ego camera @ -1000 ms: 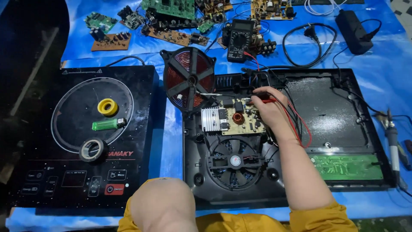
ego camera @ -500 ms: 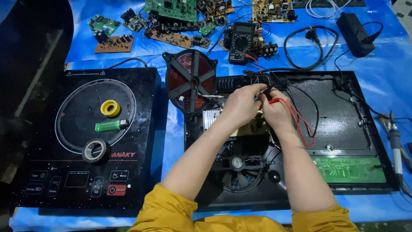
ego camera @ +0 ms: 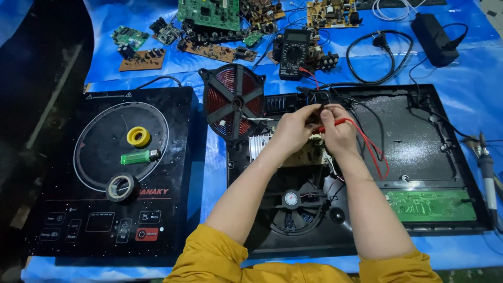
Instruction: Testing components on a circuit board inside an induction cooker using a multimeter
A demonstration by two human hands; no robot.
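Now | right hand grip closed on red probe | left hand pinching probe tip

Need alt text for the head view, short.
Two bare hands, left hand and right hand, meet over the circuit board of an opened induction cooker, the right holding a red probe. A multimeter lies above; its glass top sits left.
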